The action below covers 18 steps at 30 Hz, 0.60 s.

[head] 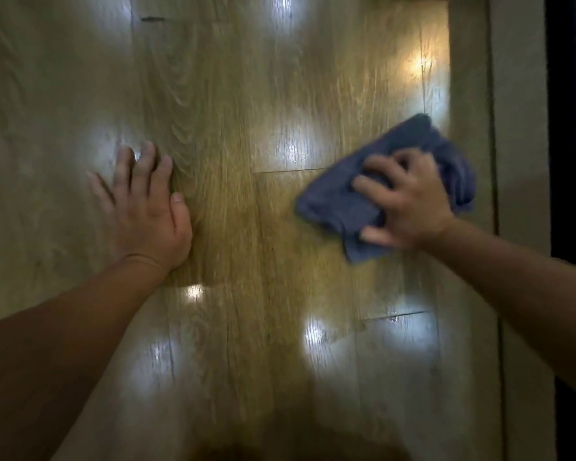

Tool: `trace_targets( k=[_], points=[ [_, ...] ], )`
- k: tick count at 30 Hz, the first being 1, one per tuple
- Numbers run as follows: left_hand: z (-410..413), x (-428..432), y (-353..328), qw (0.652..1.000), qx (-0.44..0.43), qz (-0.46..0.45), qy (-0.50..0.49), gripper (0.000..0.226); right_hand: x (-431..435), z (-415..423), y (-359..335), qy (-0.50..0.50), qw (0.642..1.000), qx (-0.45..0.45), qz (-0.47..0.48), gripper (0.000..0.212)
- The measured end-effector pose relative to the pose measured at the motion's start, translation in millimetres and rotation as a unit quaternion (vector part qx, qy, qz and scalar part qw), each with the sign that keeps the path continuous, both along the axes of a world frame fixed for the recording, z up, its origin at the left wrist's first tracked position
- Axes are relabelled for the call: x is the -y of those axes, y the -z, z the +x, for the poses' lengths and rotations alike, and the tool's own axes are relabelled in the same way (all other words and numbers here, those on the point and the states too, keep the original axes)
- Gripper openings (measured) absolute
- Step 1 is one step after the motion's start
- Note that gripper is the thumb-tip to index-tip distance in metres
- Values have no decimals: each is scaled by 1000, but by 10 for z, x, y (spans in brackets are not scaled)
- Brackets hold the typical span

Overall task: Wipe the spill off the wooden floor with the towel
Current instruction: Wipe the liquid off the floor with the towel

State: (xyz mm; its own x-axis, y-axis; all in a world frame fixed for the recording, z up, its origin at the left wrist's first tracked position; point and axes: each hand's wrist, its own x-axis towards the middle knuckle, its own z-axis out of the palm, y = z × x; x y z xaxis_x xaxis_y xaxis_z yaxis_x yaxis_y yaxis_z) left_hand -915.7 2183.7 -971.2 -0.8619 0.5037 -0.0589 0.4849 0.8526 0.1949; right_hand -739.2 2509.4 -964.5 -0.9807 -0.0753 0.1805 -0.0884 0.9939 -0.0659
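Both my hands meet the wooden floor (246, 94): left hand (147, 211) spread flat, right hand (409, 207) clutching the blue towel (333, 201).

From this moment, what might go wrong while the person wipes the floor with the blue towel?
The left hand rests flat on the glossy wooden floor; on a wet patch it may slip.
The towel is bunched under the right hand, so it may smear rather than absorb.
Glare may hide leftover liquid.
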Motion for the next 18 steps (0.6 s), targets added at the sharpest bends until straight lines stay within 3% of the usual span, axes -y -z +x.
trace_targets(
  k=[1,2,3,4,5,6,8,11,16,18],
  points=[
    [-2,4,8,1000,-1,0,2,57,-145,-288,-8,106,994,-13,14,62],
    [-2,9,14,1000,-4,0,2,57,-217,-571,-6,258,966,-9,16,64],
    [-2,14,21,1000,-7,1,2,57,-199,-817,-5,401,916,-8,-1,67],
    [1,15,22,1000,-8,2,2,57,-65,-964,-37,497,868,4,-18,69],
    [2,10,17,1000,-7,2,3,57,131,-1012,-55,533,846,14,-23,69],
    [-1,1,10,1000,-6,1,3,56,376,-975,-54,531,847,10,-24,68],
    [-21,-11,-3,1000,-2,-13,2,56,1054,-719,-55,456,887,-20,-69,63],
    [-21,23,1,1000,4,-29,5,57,1942,-238,-122,258,958,34,-118,54],
    [-45,34,2,999,14,-37,21,60,1259,-1015,-78,16,994,-1,-109,56],
    [-22,15,-12,999,10,-32,12,61,1039,-1512,-41,40,997,-19,-69,58]
  ],
)
